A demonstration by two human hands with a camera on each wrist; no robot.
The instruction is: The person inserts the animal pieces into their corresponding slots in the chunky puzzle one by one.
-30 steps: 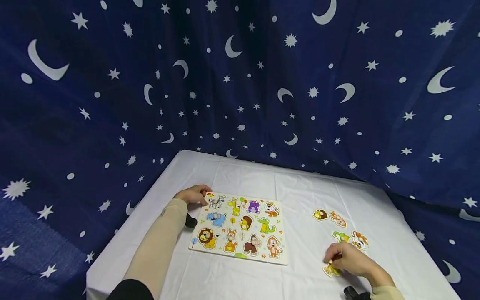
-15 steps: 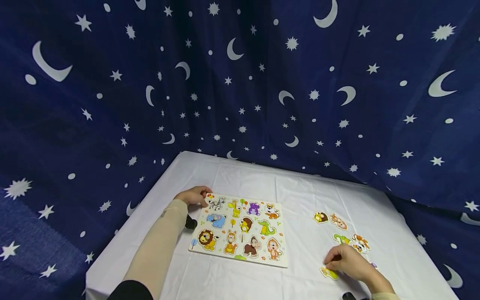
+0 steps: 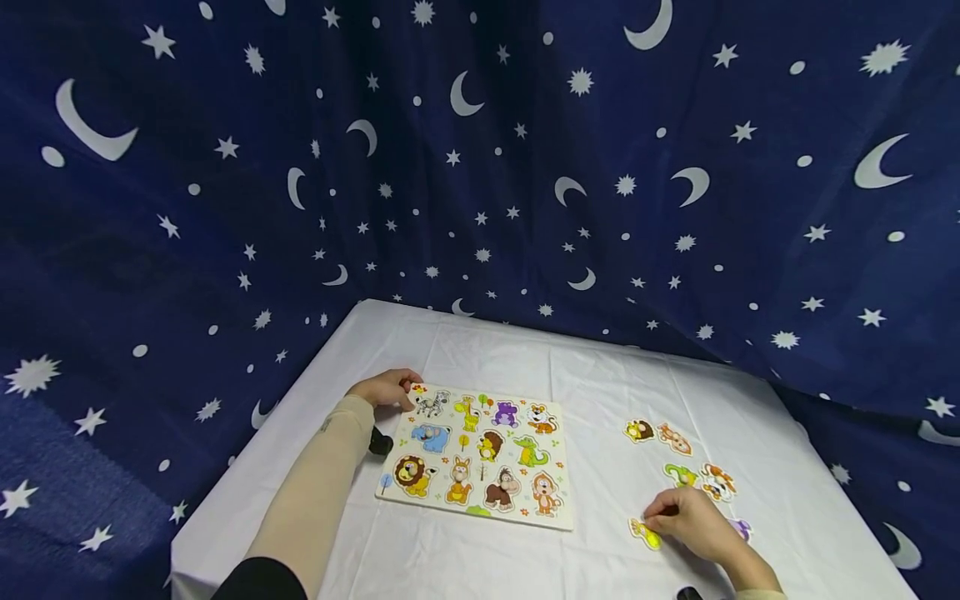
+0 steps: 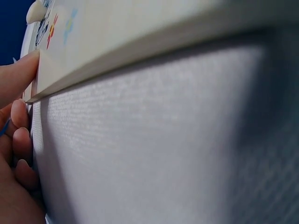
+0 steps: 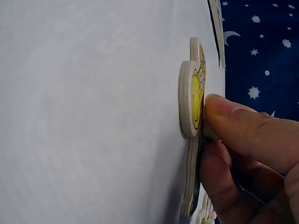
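Note:
My right hand [image 3: 693, 521] pinches a giraffe puzzle piece [image 3: 645, 533] between thumb and fingers. In the right wrist view the giraffe piece [image 5: 196, 102] stands edge-on, close to the white cloth. My left hand [image 3: 384, 388] grips the far left corner of a wooden animal puzzle board [image 3: 557, 446]. Seen from the left wrist, its thumb [image 4: 23, 74] presses the board's corner while the other fingers curl along the edge below. A pale knob [image 4: 35, 11] stands up near the zebra picture.
Loose pieces lie right of the board: a hedgehog [image 3: 639, 431], a monkey [image 3: 675, 438], a crocodile [image 3: 681, 475], a tiger [image 3: 718, 482] and a purple hippo [image 3: 741, 528], partly behind my right hand. A starry blue curtain [image 3: 480, 167] hangs behind the white-covered table [image 3: 600, 383].
My right hand has shifted slightly left with the giraffe piece in its fingers. The purple hippo piece has come into view beside the hand. My left hand stays at the board's corner.

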